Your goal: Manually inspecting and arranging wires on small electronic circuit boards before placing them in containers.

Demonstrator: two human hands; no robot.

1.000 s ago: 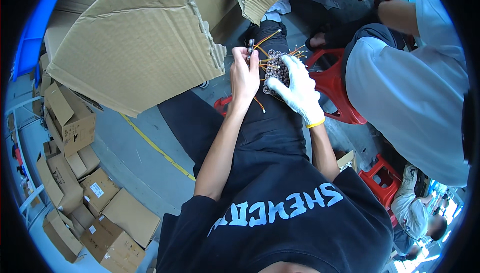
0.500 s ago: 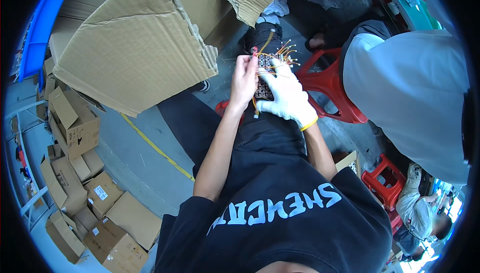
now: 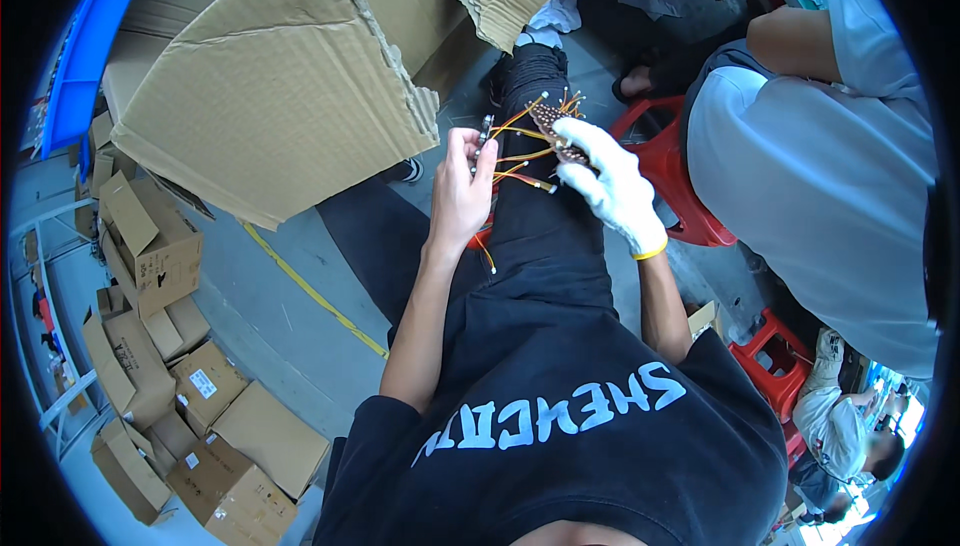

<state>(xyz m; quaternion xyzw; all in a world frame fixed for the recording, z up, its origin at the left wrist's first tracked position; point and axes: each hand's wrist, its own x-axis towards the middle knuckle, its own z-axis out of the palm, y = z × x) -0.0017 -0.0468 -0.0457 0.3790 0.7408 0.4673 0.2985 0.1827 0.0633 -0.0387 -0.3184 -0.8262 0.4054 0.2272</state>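
Note:
My bare left hand (image 3: 465, 186) is closed on a thin dark panel (image 3: 486, 130), seen nearly edge-on between thumb and fingers. My right hand (image 3: 615, 186), in a white knit glove with a yellow cuff, grips a second dark panel (image 3: 550, 122), tilted and covered in rows of small pale dots. Orange wires (image 3: 515, 155) with small pale connectors at their ends stretch between the two panels and stick out past them. Both panels are held apart above my outstretched leg (image 3: 540, 216). The fingertips behind each panel are hidden.
Large torn cardboard (image 3: 270, 96) rises at the left front. Several cardboard boxes (image 3: 235, 486) lie at the lower left, near a yellow floor line (image 3: 315, 291). Close on the right, a person in a grey shirt (image 3: 800, 176) sits on a red stool (image 3: 680, 186).
The panels have come apart: my left hand has moved left and my right hand right, with wires now spanning the gap. The seated person's arm has shifted.

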